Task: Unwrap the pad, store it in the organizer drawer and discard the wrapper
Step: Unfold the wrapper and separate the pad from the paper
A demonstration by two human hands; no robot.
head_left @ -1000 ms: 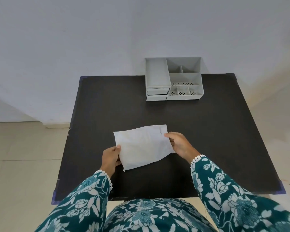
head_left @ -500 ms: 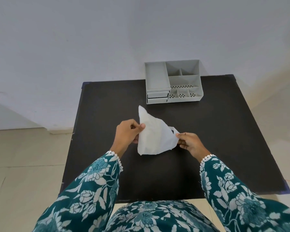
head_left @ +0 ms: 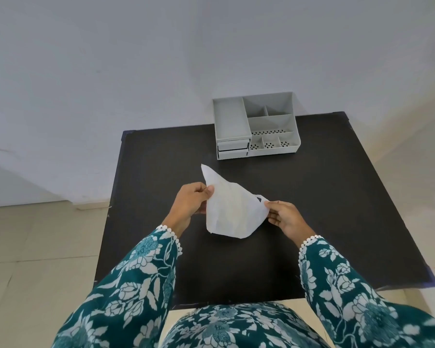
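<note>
A white wrapper [head_left: 230, 209] hangs folded above the middle of the black table [head_left: 324, 209], one corner pointing up toward the organizer. My left hand [head_left: 192, 199] pinches its left edge and my right hand [head_left: 283, 217] pinches its right edge. No pad shows apart from the white sheet. The grey organizer [head_left: 255, 129] stands at the table's far edge, with two shut drawers [head_left: 232, 149] at its front left and open compartments on top.
A pale wall rises right behind the organizer. Tiled floor lies to the left of the table. My flower-patterned sleeves and lap fill the bottom of the view.
The flat sheet was lifted and folded upright. My left hand rose and moved right along its edge, and my right hand shifted slightly right. In the last half second little moved.
</note>
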